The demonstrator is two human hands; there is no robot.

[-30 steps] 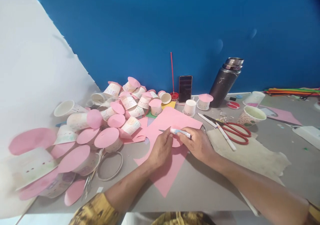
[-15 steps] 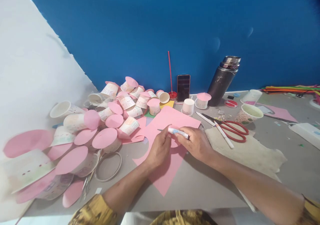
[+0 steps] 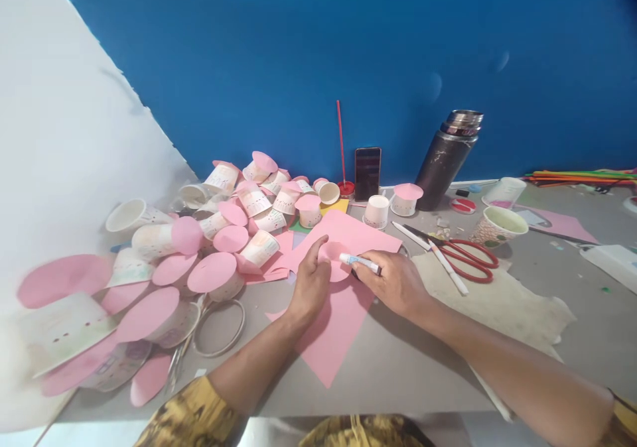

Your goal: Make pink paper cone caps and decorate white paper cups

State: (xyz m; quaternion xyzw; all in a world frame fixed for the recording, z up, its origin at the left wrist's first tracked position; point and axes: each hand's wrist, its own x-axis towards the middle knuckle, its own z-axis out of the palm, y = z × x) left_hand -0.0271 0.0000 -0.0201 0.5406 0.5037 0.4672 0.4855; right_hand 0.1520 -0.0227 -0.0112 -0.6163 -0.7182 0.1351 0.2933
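Note:
A pink paper sheet (image 3: 338, 321) lies on the grey table in front of me. My left hand (image 3: 311, 281) grips a small pink paper circle (image 3: 332, 261) just above the sheet, thumb and fingers closed on its left edge. My right hand (image 3: 395, 281) is closed around a small white glue tube (image 3: 359, 260), whose tip points left at the circle. Both forearms reach in from the bottom edge.
A heap of paper cups with pink paper lids (image 3: 219, 235) fills the left side. Red scissors (image 3: 468, 258), a pen, a dark flask (image 3: 445, 158), a phone (image 3: 368, 172) and more cups stand behind. A beige cloth (image 3: 502, 301) lies at right, a metal ring (image 3: 219, 327) at left.
My left hand has shifted left and lifted the pink circle off the sheet. The thin pin-like tip seen earlier at the tube's end is gone from view.

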